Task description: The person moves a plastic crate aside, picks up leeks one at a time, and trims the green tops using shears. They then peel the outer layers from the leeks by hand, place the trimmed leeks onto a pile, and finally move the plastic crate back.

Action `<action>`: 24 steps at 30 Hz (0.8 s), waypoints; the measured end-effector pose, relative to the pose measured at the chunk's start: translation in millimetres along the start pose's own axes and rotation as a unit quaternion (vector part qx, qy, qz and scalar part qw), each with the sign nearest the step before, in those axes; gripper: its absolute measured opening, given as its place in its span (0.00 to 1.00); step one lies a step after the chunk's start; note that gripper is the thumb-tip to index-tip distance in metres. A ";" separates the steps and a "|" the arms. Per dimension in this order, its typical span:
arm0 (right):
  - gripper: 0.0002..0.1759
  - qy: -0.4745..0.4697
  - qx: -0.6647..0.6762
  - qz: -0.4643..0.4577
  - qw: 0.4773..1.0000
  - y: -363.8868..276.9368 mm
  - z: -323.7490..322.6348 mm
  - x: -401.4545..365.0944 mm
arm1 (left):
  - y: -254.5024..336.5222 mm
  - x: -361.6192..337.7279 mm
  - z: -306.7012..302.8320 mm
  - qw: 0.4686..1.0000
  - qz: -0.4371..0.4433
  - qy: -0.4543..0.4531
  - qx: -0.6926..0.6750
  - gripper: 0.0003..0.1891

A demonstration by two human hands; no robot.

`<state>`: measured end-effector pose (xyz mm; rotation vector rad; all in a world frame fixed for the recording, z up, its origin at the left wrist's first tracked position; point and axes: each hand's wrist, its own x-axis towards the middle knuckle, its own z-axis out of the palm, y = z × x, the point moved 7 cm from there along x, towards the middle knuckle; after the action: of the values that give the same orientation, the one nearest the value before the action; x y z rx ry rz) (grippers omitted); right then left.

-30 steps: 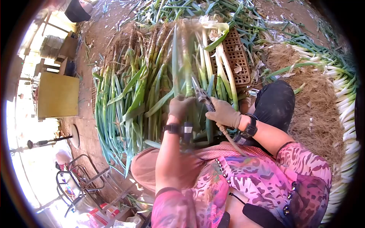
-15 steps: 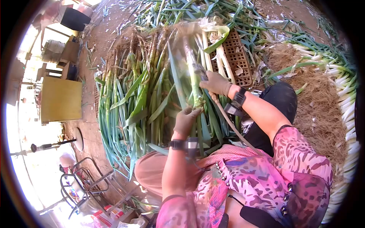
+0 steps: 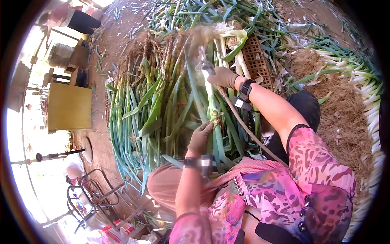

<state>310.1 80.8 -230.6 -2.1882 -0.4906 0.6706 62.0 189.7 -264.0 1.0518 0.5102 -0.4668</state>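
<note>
My left hand (image 3: pixel 200 137), gloved, is closed around a long green onion (image 3: pixel 212 102) just below where its loosened skin bunches up. The stalk points away from me, white above the bunched skin, with its root end blurred. In my right hand (image 3: pixel 224 77), also gloved, is an air gun (image 3: pixel 207 68) with its tip against the upper stalk. A tan hose (image 3: pixel 240 118) runs from the air gun down toward my lap. Unpeeled long green onions (image 3: pixel 152 95) lie in a thick layer to the left of my hands. Some pale peeled stalks (image 3: pixel 241 63) rest just beyond my right hand.
A brown slatted crate (image 3: pixel 256 55) lies beyond my right hand. Along the right runs a row of white-stemmed onions (image 3: pixel 373 116) with a brown mass of roots (image 3: pixel 341 118). Leaf scraps (image 3: pixel 219 10) cover the far floor. A metal frame (image 3: pixel 95 193) and yellow box (image 3: pixel 69 106) stand left.
My right hand and the air gun have shifted slightly up the stalk. The stalk shows whiter now, with loosened skin bunched lower by my left hand, which has moved slightly down.
</note>
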 end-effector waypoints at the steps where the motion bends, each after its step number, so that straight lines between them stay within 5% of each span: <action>1: 0.27 -0.005 0.000 -0.017 1.000 -3.2 5.4 -3.9 | -0.4 -0.9 -0.7 1.000 -0.002 -0.009 0.001 0.20; 4: 0.23 -0.003 0.030 0.006 1.000 -8.4 -3.3 -32.4 | 9.3 -15.8 10.3 0.999 -0.011 -0.034 -0.021 0.20; 6: 0.20 -0.007 0.050 0.063 0.997 2.0 -13.6 -48.3 | 10.5 -10.2 0.9 0.992 0.080 -0.059 0.079 0.20; 7: 0.18 -0.016 0.054 0.102 0.993 10.3 -13.2 -53.4 | 7.9 -8.1 -2.6 0.995 0.061 -0.063 0.058 0.20; 8: 0.18 -0.029 0.012 -0.017 0.999 0.1 -10.0 -64.8 | 4.1 -6.1 -5.9 0.996 0.041 -0.066 0.035 0.20; 12: 0.18 -0.102 0.035 0.018 0.994 -8.6 14.8 -144.6 | 22.7 -11.4 15.0 0.971 0.026 -0.141 -0.193 0.20; 14: 0.29 -0.031 0.085 0.015 0.996 11.1 11.8 -157.1 | 24.9 -8.2 18.1 0.973 0.031 -0.151 -0.173 0.21; 16: 0.31 -0.006 0.119 0.092 0.989 -0.5 -2.3 -168.5 | 30.3 -12.6 28.1 0.998 0.018 -0.037 0.049 0.21; 18: 0.31 0.022 0.091 0.074 0.993 -13.0 -3.5 -168.7 | 21.0 2.2 47.3 0.968 0.117 0.009 0.221 0.21; 20: 0.31 0.065 -0.007 -0.045 0.997 -26.3 -4.0 -155.2 | 7.0 18.4 66.2 0.942 0.113 -0.041 0.313 0.22; 24: 0.32 -0.020 -0.086 0.044 0.995 6.4 12.0 -137.3 | 44.1 39.6 23.2 0.824 0.061 0.070 0.558 0.23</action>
<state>195.8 9.7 -200.6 -2.3736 -0.4898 0.7453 123.2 182.7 -247.9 2.2556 0.2588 -0.5828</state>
